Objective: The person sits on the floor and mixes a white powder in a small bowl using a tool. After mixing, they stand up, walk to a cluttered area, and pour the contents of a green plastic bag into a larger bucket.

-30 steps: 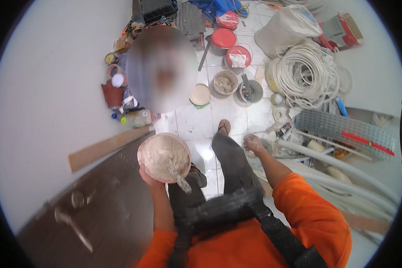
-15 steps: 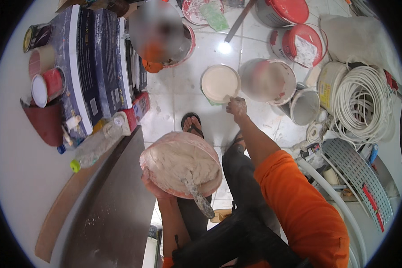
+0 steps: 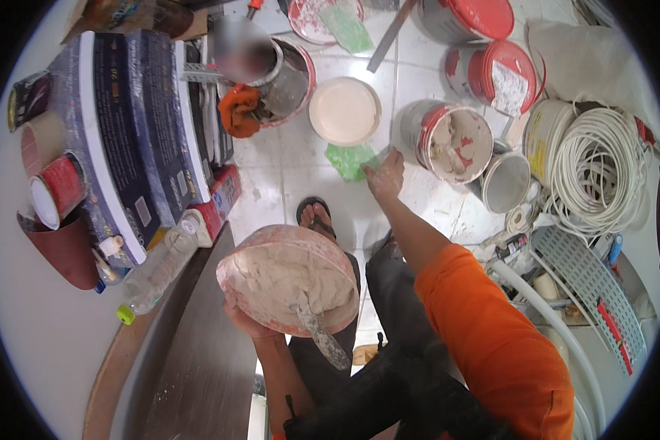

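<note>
My left hand [image 3: 248, 323] grips from below a round pink pan [image 3: 251, 258] filled with pale putty. A putty knife [image 3: 321, 339] rests in it, handle sticking out toward me. My right hand [image 3: 383, 176] reaches down to the tiled floor and touches a green plastic piece [image 3: 347, 160] lying between a cream lid [image 3: 344, 111] and an open red-rimmed bucket [image 3: 449, 141] smeared with putty. My orange sleeve [image 3: 491, 337] runs up to that hand. My sandalled foot [image 3: 315, 218] shows below the lid.
Stacked blue boxes [image 3: 125, 125] and small cans [image 3: 55, 191] stand at the left with a plastic bottle [image 3: 154, 271]. A dark wooden panel [image 3: 191, 359] lies lower left. More paint buckets [image 3: 502, 73], a white cable coil [image 3: 601, 165] and a grey grille [image 3: 590, 282] crowd the right.
My right hand has stretched farther down and reached the green plastic piece on the floor. The view has tilted closer; the pan in my left hand stays level.
</note>
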`<state>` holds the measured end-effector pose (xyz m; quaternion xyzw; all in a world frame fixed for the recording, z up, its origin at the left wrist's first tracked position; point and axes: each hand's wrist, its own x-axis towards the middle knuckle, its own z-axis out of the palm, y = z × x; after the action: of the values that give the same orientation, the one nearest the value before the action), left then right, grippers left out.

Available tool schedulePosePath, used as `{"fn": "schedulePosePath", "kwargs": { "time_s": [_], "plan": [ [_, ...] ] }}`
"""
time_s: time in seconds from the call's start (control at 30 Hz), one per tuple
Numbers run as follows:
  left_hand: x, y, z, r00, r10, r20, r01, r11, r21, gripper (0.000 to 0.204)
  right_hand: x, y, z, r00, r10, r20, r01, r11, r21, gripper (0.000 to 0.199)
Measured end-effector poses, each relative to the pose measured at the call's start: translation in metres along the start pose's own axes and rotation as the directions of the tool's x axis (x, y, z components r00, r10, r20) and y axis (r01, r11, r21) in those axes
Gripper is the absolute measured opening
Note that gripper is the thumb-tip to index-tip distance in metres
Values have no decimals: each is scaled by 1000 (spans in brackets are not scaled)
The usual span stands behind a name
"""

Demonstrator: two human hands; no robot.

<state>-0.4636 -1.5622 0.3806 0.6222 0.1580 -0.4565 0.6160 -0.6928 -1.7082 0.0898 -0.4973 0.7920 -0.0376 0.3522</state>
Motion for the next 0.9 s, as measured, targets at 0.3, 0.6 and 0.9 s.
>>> {"fn": "schedulePosePath", "kwargs": {
  "time_s": [0.3, 0.6, 0.9],
  "plan": [
    [10, -2, -11, 999, -18, 29, 17, 999, 31, 76, -23, -12, 17, 992, 82, 94, -84, 996, 21, 82],
    [15, -6, 7, 998, 29, 64, -35, 995, 93, 74, -92, 81, -96, 900, 11, 435, -247, 835, 491, 36],
    [18, -9, 13, 993, -59, 99, 52, 996, 78, 77, -81, -14, -263, 959, 205, 197, -283, 764, 580, 38]
  ]
}}
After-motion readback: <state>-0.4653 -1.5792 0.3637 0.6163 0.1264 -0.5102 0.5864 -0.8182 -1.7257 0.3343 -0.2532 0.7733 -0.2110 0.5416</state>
